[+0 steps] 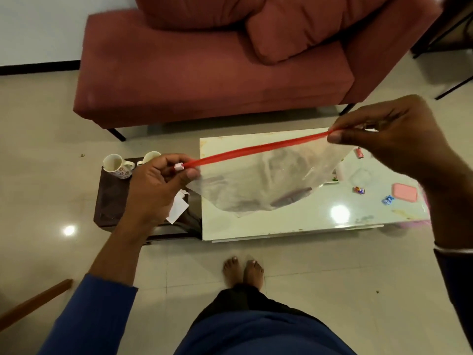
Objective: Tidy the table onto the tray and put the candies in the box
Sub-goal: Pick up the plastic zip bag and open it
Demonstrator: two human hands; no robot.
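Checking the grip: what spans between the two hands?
In the head view, the red zip strip of a clear plastic bag runs from left hand to right hand.

- Home living room, by the furnishing.
- Red upholstered sofa (212,80) with loose cushions (302,24) across the top of the frame.
- Low glossy white coffee table (294,221) at centre right.
- Floral mugs (118,166) on a dark tray (112,201) at centre left.
- Pale tiled floor (38,149), bare feet (243,271) at lower centre.
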